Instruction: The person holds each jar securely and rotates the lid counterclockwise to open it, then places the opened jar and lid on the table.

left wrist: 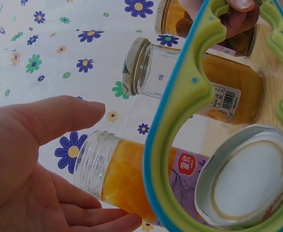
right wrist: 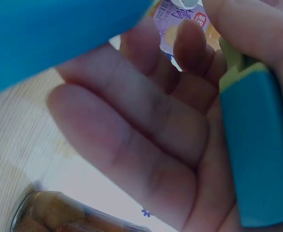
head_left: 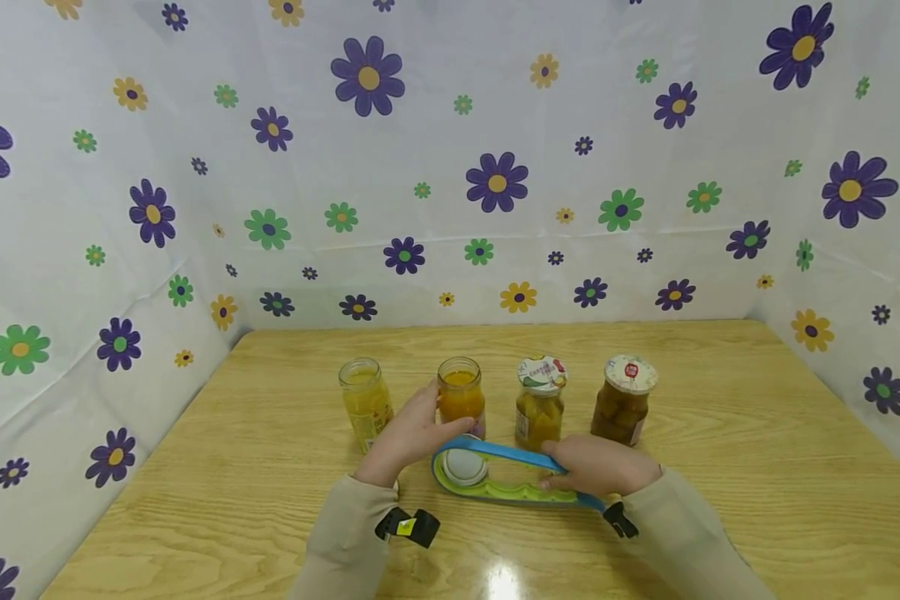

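My right hand (head_left: 603, 464) grips a blue and green jar opener (head_left: 506, 452) by its handle end, thumb over one arm of it. Inside the opener's rounded end sits a white lid (head_left: 465, 468), its pale underside showing in the left wrist view (left wrist: 247, 179). Beside the lidless jar of orange fruit (head_left: 461, 404), my left hand (head_left: 412, 433) is spread, thumb and fingers apart on either side of the glass. Whether any finger touches the jar cannot be told. That jar has a purple label (left wrist: 182, 179).
Left of my left hand stands another lidless jar (head_left: 366, 404) with yellow contents. To the right are a lidded jar of yellow fruit (head_left: 540, 412) and a lidded jar with dark contents (head_left: 621, 412). A flowered cloth (head_left: 435, 150) encloses the wooden table (head_left: 247, 467).
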`<state>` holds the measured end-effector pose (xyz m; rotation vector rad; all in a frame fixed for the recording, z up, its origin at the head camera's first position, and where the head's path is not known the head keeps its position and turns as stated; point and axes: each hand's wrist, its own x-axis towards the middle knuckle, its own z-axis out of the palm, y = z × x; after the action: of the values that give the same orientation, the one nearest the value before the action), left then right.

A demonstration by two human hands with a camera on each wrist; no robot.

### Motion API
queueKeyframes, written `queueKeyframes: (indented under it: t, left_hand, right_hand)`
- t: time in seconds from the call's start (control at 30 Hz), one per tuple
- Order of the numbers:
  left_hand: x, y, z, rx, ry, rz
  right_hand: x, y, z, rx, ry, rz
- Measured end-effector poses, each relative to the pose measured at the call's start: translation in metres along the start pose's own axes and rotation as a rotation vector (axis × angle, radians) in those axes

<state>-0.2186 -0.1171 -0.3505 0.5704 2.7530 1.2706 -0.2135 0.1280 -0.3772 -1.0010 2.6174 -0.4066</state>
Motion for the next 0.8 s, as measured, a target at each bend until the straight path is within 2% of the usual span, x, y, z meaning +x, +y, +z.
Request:
queueKeyframes:
  t: [0.4, 0.6, 0.8]
  left_hand:
    - [0.0003, 0.0001, -0.0004, -0.035, -0.009, 0.016]
    - [0.0004, 0.0005, -0.0011, -0.008, -0.005, -0.012]
    - [-0.0015, 0.0003, -0.0009, 0.026, -0.009, -0.051]
  right_hand:
    - [0.002, -0.0003, -0.0004, -0.028, -0.005, -0.028]
    - [0.002, -0.0014, -0.0006, -0.028, -0.002, -0.041]
    - [-0.0017, -0.0027, -0.0018, -0.036, 0.01, -0.093]
